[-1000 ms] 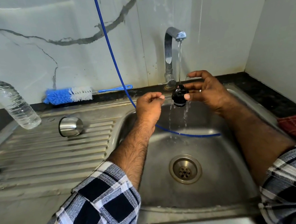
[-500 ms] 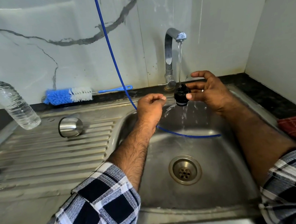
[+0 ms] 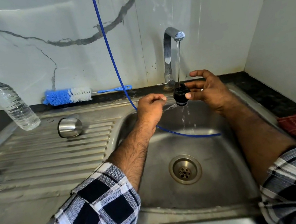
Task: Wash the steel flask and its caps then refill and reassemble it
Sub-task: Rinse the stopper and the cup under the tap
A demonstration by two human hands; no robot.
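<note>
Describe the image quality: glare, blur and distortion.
Head view: wide-angle bending bows the wall edges and tilts the bottle; glare streaks the marble wall and the steel cup; the sink has soft reflections; the cap in the right hand is dark, with little detail; the sleeves at the frame's bottom look soft.

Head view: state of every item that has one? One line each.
Tap: running.
Black inner cap: under the stream, held by right hand.
Left hand: loosely curled, holding nothing visible.
Steel cup cap: on its side on the drainboard.
Plastic bottle: capped, standing.
Bottle brush: lying unused by the wall.
Sink: drain open, not filling.
</note>
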